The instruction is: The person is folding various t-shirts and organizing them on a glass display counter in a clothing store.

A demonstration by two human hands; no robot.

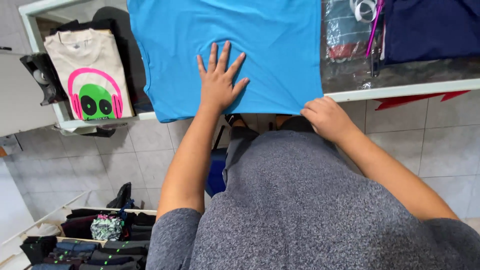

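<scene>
Left hand (219,82) flat on blue shirt (260,40), right hand (327,117) gripping its corner

We are looking at a clothing shop. A white-framed glass table (400,91) carries a blue T-shirt (270,50) spread flat, a folded cream T-shirt (90,70) with a green and pink print, a dark blue garment (430,27) and packaged items in clear plastic (345,30). On the tiled floor (125,160), a low shelf (90,235) holds rows of folded dark clothes.
</scene>
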